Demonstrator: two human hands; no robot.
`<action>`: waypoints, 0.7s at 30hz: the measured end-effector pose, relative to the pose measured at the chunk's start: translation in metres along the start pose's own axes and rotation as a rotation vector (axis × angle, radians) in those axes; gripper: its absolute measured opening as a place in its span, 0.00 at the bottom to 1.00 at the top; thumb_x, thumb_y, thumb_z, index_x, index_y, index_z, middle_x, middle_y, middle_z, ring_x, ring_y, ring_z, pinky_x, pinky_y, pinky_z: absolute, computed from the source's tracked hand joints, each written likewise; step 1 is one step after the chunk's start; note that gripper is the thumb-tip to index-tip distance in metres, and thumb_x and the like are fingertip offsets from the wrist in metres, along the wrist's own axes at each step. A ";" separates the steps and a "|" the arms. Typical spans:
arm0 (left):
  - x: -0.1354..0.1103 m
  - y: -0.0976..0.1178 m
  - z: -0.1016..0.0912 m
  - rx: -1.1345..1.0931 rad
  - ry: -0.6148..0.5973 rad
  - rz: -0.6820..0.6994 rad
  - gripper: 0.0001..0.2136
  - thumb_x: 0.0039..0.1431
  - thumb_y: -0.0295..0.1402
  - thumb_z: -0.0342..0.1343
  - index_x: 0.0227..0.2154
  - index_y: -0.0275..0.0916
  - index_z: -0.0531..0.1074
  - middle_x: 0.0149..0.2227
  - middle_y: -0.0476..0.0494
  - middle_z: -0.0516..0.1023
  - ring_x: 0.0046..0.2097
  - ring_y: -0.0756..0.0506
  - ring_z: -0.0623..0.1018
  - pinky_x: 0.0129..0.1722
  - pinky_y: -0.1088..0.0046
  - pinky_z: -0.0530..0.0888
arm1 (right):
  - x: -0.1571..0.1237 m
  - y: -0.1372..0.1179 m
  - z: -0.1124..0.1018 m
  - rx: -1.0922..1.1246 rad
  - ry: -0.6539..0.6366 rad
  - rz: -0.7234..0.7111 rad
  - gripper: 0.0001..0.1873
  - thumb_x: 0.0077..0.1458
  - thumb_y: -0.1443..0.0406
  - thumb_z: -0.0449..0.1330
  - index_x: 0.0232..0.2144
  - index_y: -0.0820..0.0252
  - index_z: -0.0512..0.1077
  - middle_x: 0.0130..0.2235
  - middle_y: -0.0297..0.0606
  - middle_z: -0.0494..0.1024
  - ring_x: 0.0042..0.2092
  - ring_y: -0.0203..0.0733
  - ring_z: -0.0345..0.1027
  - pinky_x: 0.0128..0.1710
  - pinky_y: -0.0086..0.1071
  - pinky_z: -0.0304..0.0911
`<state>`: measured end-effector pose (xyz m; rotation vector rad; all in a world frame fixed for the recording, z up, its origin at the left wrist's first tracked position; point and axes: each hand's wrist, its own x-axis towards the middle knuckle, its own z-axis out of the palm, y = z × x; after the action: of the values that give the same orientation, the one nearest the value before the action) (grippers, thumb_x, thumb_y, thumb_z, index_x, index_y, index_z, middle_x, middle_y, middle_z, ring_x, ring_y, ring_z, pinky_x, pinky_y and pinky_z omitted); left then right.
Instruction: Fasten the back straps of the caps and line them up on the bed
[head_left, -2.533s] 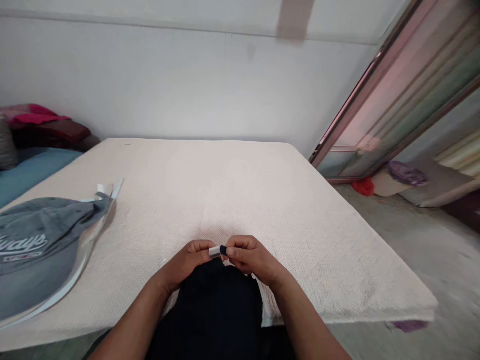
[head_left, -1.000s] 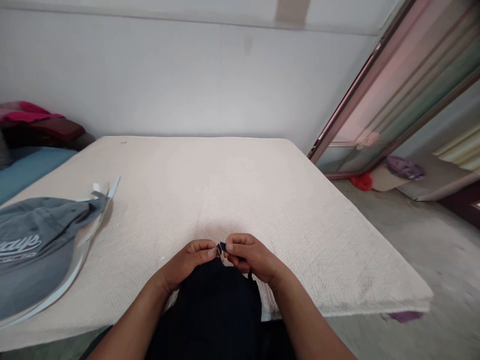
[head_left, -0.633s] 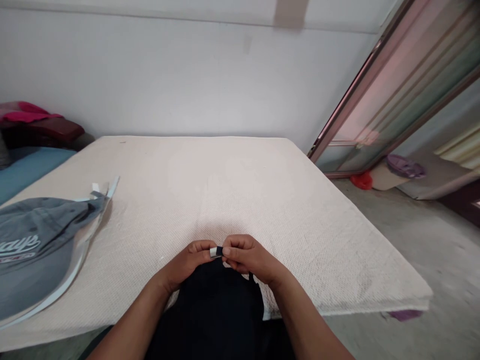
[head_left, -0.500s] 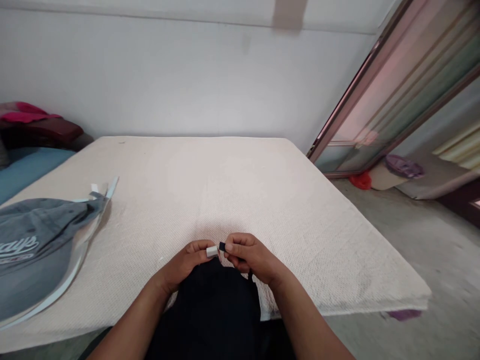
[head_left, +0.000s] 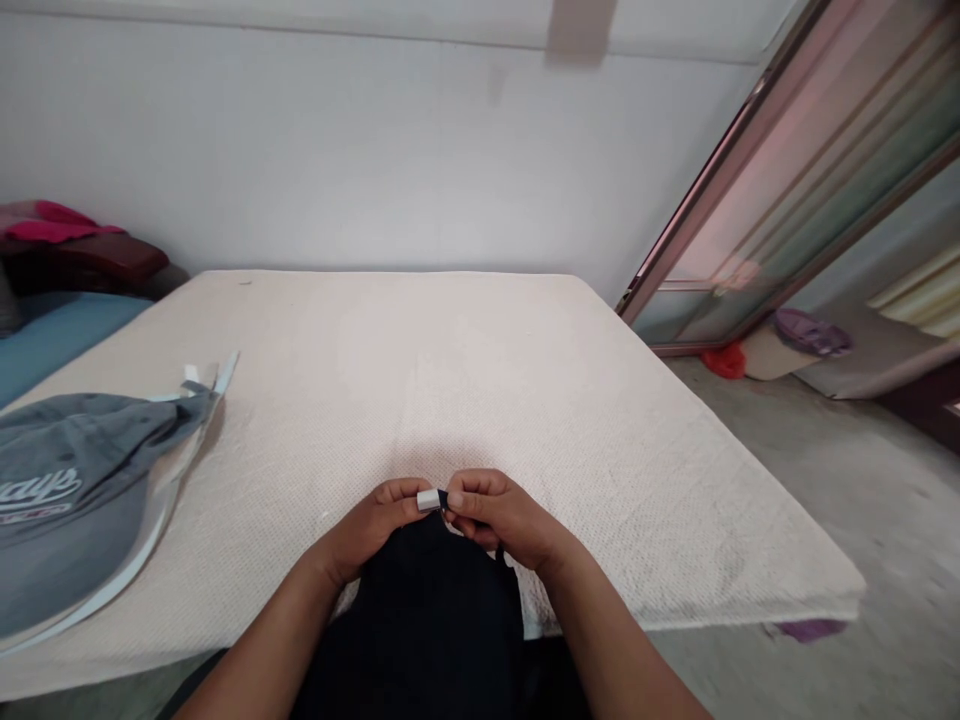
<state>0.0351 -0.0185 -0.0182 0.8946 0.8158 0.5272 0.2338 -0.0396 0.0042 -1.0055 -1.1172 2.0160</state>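
- grey cap with white lettering, lying on the left side of the mattress, sitting on a clear plastic sleeve
- cream textured mattress takes up most of the view
- blue sheet off to the far left, with a pink and dark red pile of cloth behind it
- plain white wall at the back
- sliding glass door on the right, red thing and purple-topped tub on the concrete floor by it
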 end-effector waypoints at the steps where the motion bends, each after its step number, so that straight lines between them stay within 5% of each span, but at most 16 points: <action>1: 0.000 0.000 0.000 0.002 0.002 0.000 0.10 0.51 0.38 0.62 0.31 0.36 0.76 0.25 0.48 0.75 0.26 0.52 0.70 0.27 0.77 0.64 | 0.000 0.000 -0.001 -0.001 -0.011 0.003 0.13 0.53 0.58 0.60 0.26 0.63 0.68 0.21 0.28 0.63 0.19 0.25 0.48 0.17 0.23 0.40; 21: 0.001 -0.005 0.000 0.038 -0.083 -0.026 0.08 0.53 0.36 0.59 0.27 0.34 0.74 0.23 0.49 0.72 0.22 0.55 0.66 0.23 0.80 0.60 | -0.003 0.003 -0.010 -0.003 -0.167 -0.024 0.11 0.54 0.60 0.60 0.28 0.64 0.70 0.19 0.25 0.61 0.17 0.24 0.44 0.16 0.24 0.37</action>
<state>0.0359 -0.0201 -0.0234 0.9340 0.7628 0.4503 0.2435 -0.0387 -0.0008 -0.8333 -1.2135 2.1102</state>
